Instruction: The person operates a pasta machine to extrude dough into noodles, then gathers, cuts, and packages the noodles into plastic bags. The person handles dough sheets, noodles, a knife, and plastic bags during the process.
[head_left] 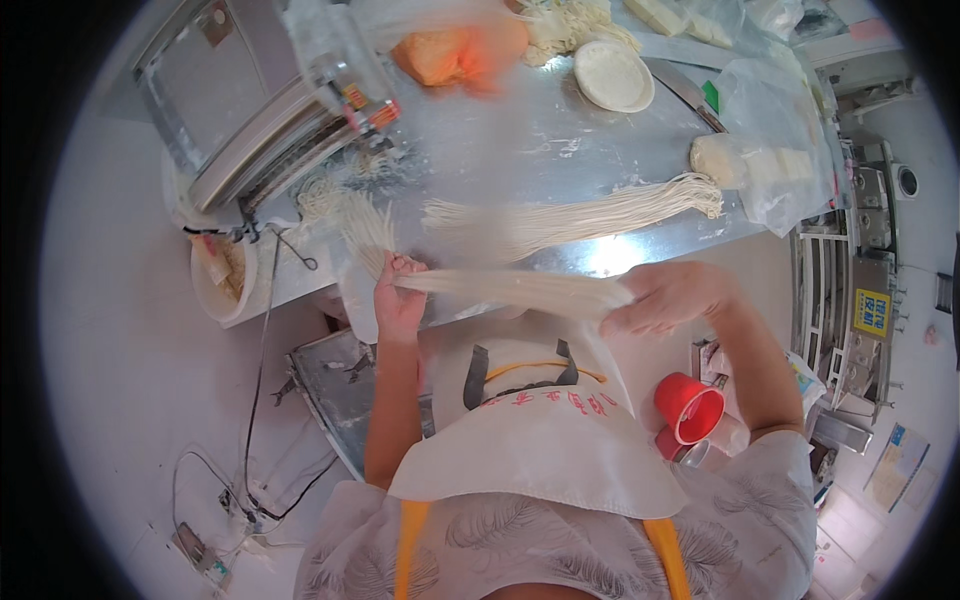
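A bundle of long pale noodles [510,288] is stretched between my two hands, in front of the steel table's near edge. My left hand [402,290] is closed round one end, and loose strands fan out beyond it towards the noodle machine [290,130]. At the other end my right hand [665,298], slightly blurred, grips the noodles with its fingers curled over them. A second bundle of noodles [600,212] lies lengthwise on the table, just beyond my hands.
The steel table [530,140] carries a white bowl [614,76], a knife [685,93], an orange bag [450,52] and bagged dough [750,160]. A white tub [222,285] stands left, below the machine. A red bucket [690,407] is at lower right. Cables [258,400] hang at the left.
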